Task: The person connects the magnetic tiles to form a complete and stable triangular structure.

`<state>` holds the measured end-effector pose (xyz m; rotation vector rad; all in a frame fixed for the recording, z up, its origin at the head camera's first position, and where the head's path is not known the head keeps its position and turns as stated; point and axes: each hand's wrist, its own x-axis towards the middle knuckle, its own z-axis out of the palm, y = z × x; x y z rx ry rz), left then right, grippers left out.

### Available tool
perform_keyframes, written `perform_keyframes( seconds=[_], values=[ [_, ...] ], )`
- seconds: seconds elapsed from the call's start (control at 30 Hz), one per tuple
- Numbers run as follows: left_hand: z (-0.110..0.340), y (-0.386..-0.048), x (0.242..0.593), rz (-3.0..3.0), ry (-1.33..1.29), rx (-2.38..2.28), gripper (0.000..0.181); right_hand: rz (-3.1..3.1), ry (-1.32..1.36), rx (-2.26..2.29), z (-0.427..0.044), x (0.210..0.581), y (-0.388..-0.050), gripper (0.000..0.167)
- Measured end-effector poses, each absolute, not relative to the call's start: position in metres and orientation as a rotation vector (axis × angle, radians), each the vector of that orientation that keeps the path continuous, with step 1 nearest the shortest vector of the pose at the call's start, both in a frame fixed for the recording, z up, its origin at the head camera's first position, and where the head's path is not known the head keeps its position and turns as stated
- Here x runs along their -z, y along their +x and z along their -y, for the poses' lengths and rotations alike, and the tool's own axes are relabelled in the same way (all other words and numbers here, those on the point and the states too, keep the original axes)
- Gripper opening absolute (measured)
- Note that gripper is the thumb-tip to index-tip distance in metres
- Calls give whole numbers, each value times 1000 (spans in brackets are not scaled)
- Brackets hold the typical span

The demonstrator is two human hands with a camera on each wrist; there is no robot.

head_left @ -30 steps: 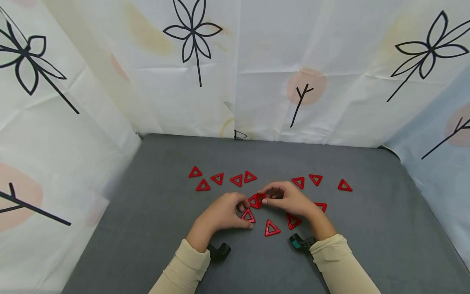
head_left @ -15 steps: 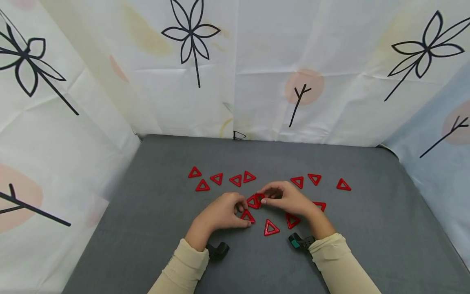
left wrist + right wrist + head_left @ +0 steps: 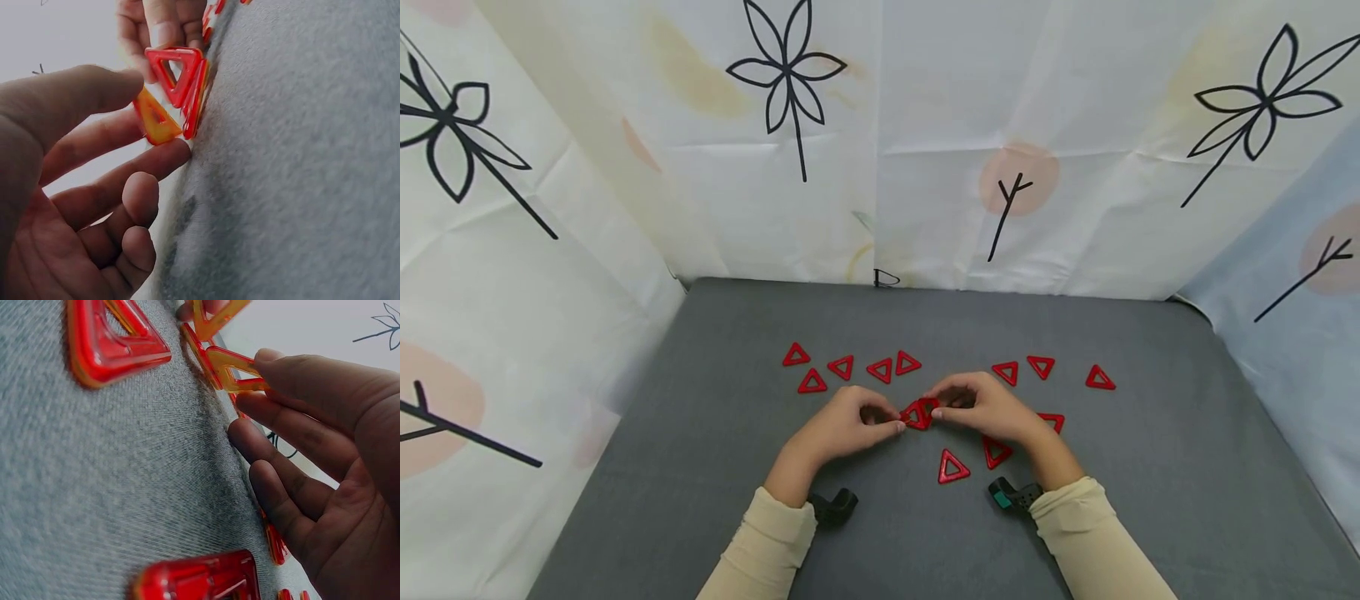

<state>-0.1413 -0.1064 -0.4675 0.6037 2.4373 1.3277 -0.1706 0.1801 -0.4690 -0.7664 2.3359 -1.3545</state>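
Observation:
My left hand pinches a red hollow triangle tile between thumb and fingers. In the left wrist view it is tilted and its edge meets a flat-lying triangle. Opposite, my right hand pinches another red triangle, raised at a slant from the other side of the flat one. All three are close together mid-table; whether every edge touches is hard to tell. Through the translucent plastic, some faces look orange in the wrist views.
On the grey table, several loose red triangles lie behind the hands, including one at the back left and one at the far right. Nearer lie a triangle and another beside the right wrist. Patterned cloth stands behind.
The near triangle by my left thumb has been picked up and brought away from me against the other two. My left hand moved slightly forward and left; my right hand barely shifted.

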Motion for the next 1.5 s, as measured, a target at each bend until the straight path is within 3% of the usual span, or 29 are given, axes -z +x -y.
perform_keyframes(
  seconds=[0.37,1.5],
  values=[
    [106,-146,474,-2573,537,-1376,17,-2343,-778,1352,-179,468,-171,27],
    [92,-140,480,-2551,609,-1368,11,-2346,-823,1383,-164,470,-165,26]
  ],
)
